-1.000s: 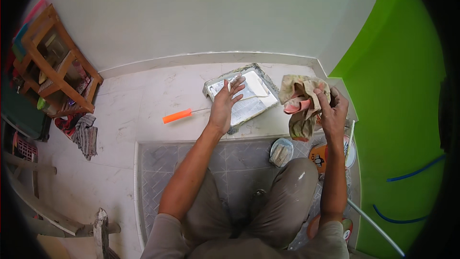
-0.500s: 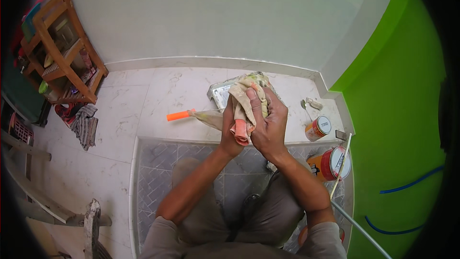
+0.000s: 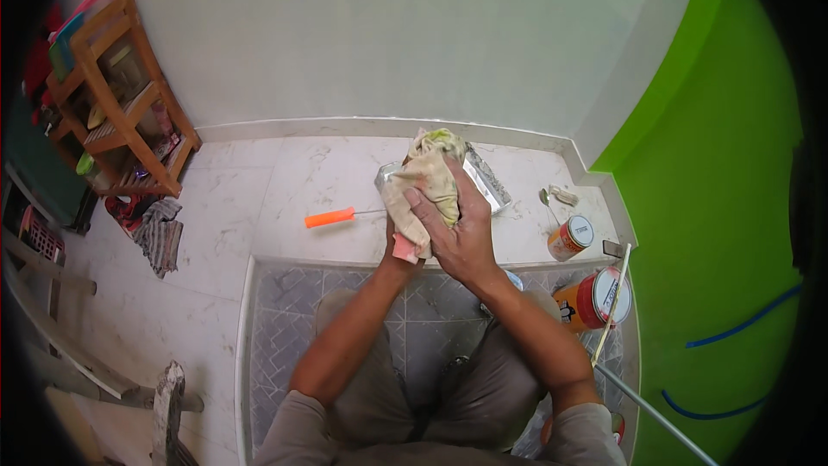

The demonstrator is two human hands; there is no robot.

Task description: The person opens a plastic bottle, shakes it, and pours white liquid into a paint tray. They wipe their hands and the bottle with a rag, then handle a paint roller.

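Observation:
Both my hands are closed on a crumpled, stained cream cloth [image 3: 423, 185] with a pink folded part [image 3: 407, 246] at its lower end. My left hand [image 3: 401, 266] is largely hidden behind the cloth. My right hand [image 3: 461, 237] wraps round its right side, thumb across the front. Behind and below the cloth, a paint tray [image 3: 492, 185] sits on the white tiled ledge [image 3: 319, 173], partly covered. A roller's orange handle [image 3: 329, 217] and metal rod stick out to the left of the tray.
A small paint can [image 3: 571, 237] stands on the ledge, a larger can [image 3: 595, 300] on the grey lower tiles. A long pole [image 3: 655, 414] leans at right by the green wall [image 3: 707, 207]. At left are a wooden shelf [image 3: 138, 103], striped cloths [image 3: 159, 233] and wooden pieces [image 3: 168, 406].
My hands have come together on the cloth, which was in my right hand alone a second ago and has moved left to the middle. My left hand, earlier open, now grips it.

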